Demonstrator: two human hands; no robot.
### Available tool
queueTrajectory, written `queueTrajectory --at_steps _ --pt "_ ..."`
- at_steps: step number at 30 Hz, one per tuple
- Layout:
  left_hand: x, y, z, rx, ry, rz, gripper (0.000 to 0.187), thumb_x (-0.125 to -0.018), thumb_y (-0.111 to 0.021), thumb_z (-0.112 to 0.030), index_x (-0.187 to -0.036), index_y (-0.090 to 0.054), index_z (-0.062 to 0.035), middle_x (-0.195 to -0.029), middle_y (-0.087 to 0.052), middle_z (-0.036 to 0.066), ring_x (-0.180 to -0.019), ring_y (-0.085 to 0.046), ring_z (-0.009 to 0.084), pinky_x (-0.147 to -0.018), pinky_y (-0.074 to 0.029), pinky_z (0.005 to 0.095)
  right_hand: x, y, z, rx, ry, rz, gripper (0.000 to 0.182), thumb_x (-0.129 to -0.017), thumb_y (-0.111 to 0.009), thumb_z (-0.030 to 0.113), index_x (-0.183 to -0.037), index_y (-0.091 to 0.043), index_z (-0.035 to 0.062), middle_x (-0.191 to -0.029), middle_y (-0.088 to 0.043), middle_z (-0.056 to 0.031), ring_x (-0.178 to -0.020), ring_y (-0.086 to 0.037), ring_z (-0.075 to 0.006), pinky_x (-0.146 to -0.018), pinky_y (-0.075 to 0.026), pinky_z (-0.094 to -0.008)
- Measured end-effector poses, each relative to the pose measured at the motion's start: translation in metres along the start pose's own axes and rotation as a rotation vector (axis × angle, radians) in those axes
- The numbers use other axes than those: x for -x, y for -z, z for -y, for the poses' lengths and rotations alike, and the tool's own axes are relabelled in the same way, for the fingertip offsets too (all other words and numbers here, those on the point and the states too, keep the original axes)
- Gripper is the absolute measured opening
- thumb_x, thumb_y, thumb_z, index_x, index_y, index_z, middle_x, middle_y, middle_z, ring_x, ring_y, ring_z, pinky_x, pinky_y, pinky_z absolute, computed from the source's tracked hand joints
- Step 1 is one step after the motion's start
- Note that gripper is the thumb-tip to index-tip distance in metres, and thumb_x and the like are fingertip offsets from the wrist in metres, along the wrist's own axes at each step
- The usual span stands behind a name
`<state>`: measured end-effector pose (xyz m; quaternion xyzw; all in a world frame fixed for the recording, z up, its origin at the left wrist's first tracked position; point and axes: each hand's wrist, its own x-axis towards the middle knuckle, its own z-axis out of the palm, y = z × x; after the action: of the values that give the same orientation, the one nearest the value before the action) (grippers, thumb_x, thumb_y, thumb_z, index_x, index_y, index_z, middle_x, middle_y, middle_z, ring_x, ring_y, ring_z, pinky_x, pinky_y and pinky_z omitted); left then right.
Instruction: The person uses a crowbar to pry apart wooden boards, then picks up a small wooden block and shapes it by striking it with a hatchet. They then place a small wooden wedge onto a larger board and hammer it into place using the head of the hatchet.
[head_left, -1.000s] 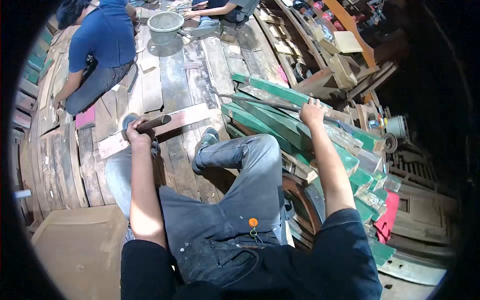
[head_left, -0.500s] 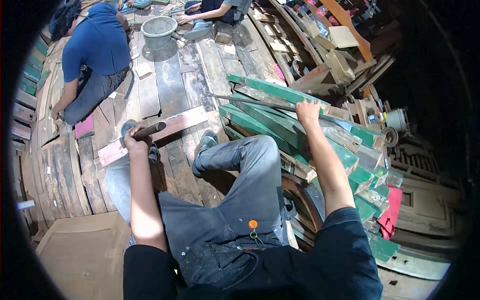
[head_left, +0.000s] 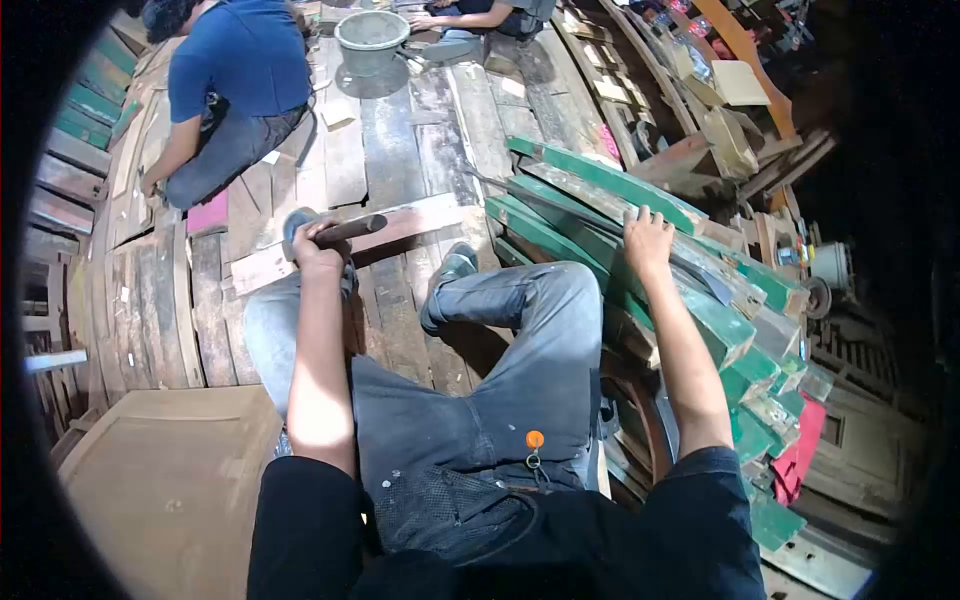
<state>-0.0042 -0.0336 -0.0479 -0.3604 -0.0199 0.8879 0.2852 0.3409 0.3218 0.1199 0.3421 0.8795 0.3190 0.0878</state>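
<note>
Handle (head_left: 358, 229) pointing right (left hand (head_left: 316, 243)), bar (head_left: 540, 198) slanting forward-left (right hand (head_left: 649, 242))

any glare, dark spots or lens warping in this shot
Head view: fisheye warping, black rim, floorboards bowing at left; head view: glare bleaches part of the left forearm; head view: far right sinks into darkness, shadow under the right knee.

Dark rounded handle (head_left: 352, 229), blunt-ended; long thin dark bar (head_left: 560, 205) across green timbers (head_left: 605, 183).
</note>
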Motion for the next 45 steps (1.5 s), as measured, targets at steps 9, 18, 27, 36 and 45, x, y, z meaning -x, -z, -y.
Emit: queueTrajectory --at_steps 9,18,27,36,45 --pt "0.002 0.005 0.004 -0.029 -0.083 0.014 0.029 -0.082 -0.043 -0.010 -0.055 -0.034 -0.0154 -0.046 -0.036 -0.004 -0.040 -0.040 0.0111 -0.049 -0.047 0.0280 0.057 0.015 0.113 -0.813 0.214 -0.171 0.034 -0.080 -0.064 0.020 -0.110 -0.055 0.0075 -0.102 -0.051 -0.0119 -0.101 -0.049 -0.0296 -0.086 -0.039 -0.0437" --pt "0.035 -0.017 0.037 -0.240 -0.160 -0.175 0.029 -0.081 -0.038 -0.007 -0.054 -0.033 -0.0155 -0.045 -0.034 -0.005 -0.040 -0.036 0.0096 -0.058 -0.044 0.0289 0.049 0.002 0.112 -0.922 0.177 -0.213 0.035 -0.080 -0.064 0.019 -0.112 -0.054 0.0069 -0.104 -0.053 -0.0118 -0.102 -0.050 -0.0308 -0.086 -0.042 -0.0412" --pt "0.032 0.001 0.036 -0.336 -0.118 -0.125 0.036 -0.087 -0.037 -0.016 -0.051 -0.033 -0.0165 -0.045 -0.039 -0.002 -0.042 -0.041 0.0143 -0.064 -0.047 0.0302 0.052 -0.011 0.110 -0.936 0.133 -0.153 0.035 -0.080 -0.064 0.021 -0.111 -0.054 0.0072 -0.105 -0.053 -0.0114 -0.105 -0.051 -0.0289 -0.089 -0.043 -0.0401" --pt "0.028 0.021 0.025 -0.523 -0.061 0.062 0.026 -0.082 -0.041 -0.015 -0.056 -0.037 -0.0165 -0.046 -0.037 -0.006 -0.048 -0.042 0.0113 -0.067 -0.044 0.0314 0.052 -0.027 0.114 -0.776 0.164 0.016 0.038 -0.081 -0.062 0.027 -0.113 -0.055 0.0079 -0.113 -0.057 -0.0103 -0.109 -0.053 -0.0277 -0.090 -0.046 -0.0402" --pt "0.063 0.013 0.058 -0.457 0.070 0.016 0.029 -0.083 -0.042 -0.016 -0.055 -0.034 -0.0170 -0.046 -0.036 -0.004 -0.049 -0.043 0.0120 -0.065 -0.047 0.0319 0.055 -0.029 0.115 -0.863 0.180 -0.089 0.027 -0.082 -0.059 0.021 -0.104 -0.057 0.0047 -0.107 -0.060 -0.0111 -0.102 -0.059 -0.0278 -0.083 -0.051 -0.0394"
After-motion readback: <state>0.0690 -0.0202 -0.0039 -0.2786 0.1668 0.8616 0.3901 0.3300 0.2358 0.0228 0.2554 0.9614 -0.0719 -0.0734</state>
